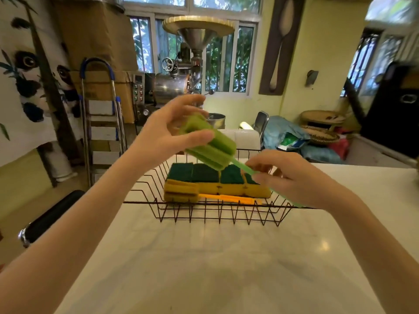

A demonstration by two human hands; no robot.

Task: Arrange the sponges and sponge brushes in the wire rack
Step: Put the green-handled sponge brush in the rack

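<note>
Green sponge brush (pixel 209 143) is held in the air over the wire rack (pixel 217 209), head at 10 o'clock, handle toward 4. Left hand (pixel 165 134) pinches the foam head; right hand (pixel 292 177) is closed round the thin plastic handle. Likely light; the foam is soft and squashes, the handle stiff and maybe slick, so steer by the handle. In the rack: scrub sponges (pixel 215 177) in a row, with the yellow sponge brush (pixel 181 192) at 6 o'clock of them. The rack sits on the table (pixel 204 257).

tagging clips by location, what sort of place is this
Probably a café or roastery workroom, used partly for storage: a coffee roaster with a hopper stands by the window, beside cardboard boxes and a stepladder.
</note>
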